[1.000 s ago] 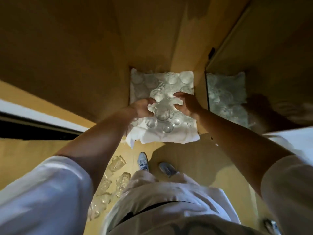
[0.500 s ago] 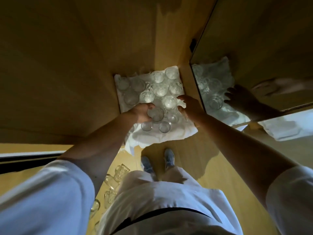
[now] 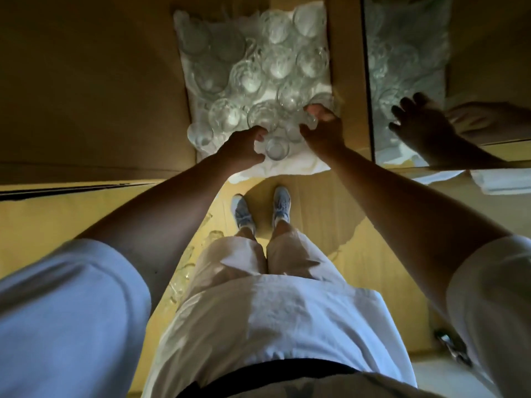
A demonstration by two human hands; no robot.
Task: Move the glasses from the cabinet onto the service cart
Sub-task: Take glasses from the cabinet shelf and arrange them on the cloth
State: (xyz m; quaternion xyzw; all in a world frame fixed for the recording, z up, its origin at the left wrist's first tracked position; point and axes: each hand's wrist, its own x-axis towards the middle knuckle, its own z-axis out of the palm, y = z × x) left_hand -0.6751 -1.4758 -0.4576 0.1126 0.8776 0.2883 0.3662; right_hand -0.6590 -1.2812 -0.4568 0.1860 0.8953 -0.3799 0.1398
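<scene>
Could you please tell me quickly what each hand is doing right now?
Left hand: grip closed round the front glass.
Right hand: grip closed on a neighbouring glass, partly hidden.

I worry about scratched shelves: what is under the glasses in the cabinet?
A crumpled white cloth lies under the glasses, its front edge hanging over the edge of the cabinet. The surface beneath the cloth is covered, so it cannot be seen.

Materials: clear glass, white cloth, tan wood.
Glasses (image 3: 258, 73) glinting clear and glossy, sitting on wrinkled white cloth (image 3: 301, 165); cabinet (image 3: 100, 81) panels looking like smooth matt wood; door panel (image 3: 408, 53) reflecting mirror-glossy; floor (image 3: 316, 202) looking smooth.
</scene>
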